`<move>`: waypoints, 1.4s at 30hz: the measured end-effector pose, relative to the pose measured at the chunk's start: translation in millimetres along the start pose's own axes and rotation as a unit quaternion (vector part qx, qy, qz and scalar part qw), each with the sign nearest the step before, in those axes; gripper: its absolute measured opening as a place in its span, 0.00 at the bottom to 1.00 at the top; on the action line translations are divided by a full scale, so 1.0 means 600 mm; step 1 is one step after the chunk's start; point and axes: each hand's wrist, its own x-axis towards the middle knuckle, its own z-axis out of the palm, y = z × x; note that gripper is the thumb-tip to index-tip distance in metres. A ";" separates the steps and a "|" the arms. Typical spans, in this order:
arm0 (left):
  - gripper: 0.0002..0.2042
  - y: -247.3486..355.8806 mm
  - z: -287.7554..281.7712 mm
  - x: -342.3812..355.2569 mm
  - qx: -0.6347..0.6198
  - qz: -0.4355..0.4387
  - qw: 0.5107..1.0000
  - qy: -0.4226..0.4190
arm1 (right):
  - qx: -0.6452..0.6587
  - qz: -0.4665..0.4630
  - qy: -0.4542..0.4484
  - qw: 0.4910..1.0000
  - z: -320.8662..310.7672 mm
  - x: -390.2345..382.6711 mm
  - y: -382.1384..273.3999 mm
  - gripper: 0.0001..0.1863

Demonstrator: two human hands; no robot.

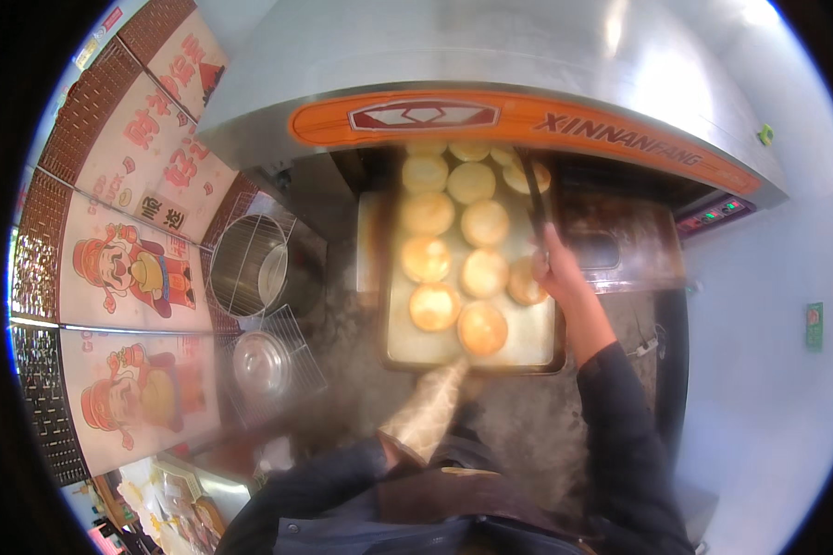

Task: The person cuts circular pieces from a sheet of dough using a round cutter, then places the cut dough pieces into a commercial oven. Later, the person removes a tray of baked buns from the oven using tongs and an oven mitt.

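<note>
A baking tray [514, 356] sticks out of the oven mouth in front of me, with several round golden flatbreads [483, 274] in rough rows on it. My left hand [428, 413] wears a light patterned oven mitt. The mitt's tip is at the tray's near rim and seems to grip it, though the fingers are hidden inside. Over the tray's right side, my right hand [559, 264] is closed around a long, thin dark tool [533, 180]. The tool reaches toward the far breads, its kind blurred. One bread [526, 281] lies right beside that hand.
The steel oven [491, 55] has an orange front strip [518, 118] and a control panel [715, 215] at its right. To the left stand a round metal pot [248, 264], a wire rack [296, 347] and a glass lid [261, 361]. A white wall rises at right.
</note>
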 end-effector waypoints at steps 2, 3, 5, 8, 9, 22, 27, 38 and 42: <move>0.27 -0.007 0.001 0.003 0.034 0.024 0.999 0.011 | -0.011 -0.013 -0.005 1.000 0.004 0.021 -0.011 0.27; 0.27 -0.011 0.002 0.003 0.064 0.045 0.997 0.019 | -0.016 -0.020 -0.007 1.000 0.006 0.032 -0.017 0.26; 0.27 -0.010 0.007 0.003 0.102 0.069 0.992 0.032 | -0.008 -0.008 -0.014 1.000 0.003 0.053 -0.025 0.25; 0.27 0.031 0.017 -0.006 -0.013 -0.001 1.000 0.012 | -0.002 0.001 -0.011 1.000 -0.008 0.073 -0.027 0.25; 0.27 0.045 0.021 -0.010 -0.077 -0.039 0.996 -0.003 | -0.006 -0.006 -0.012 1.000 -0.012 0.075 -0.026 0.25; 0.26 -0.006 0.044 0.007 -0.060 -0.013 0.998 0.028 | -0.072 -0.079 -0.021 0.994 -0.091 -0.090 0.014 0.26; 0.26 -0.022 0.043 0.001 -0.059 0.006 0.997 0.048 | -0.084 -0.026 -0.061 0.994 -0.188 -0.258 0.069 0.27; 0.25 -0.073 0.054 0.028 -0.068 0.045 0.994 0.075 | -0.163 0.123 -0.002 0.979 -0.293 -0.526 0.119 0.27; 0.25 -0.072 0.061 0.034 -0.075 0.058 0.993 0.067 | -0.169 0.132 0.006 0.977 -0.291 -0.543 0.125 0.28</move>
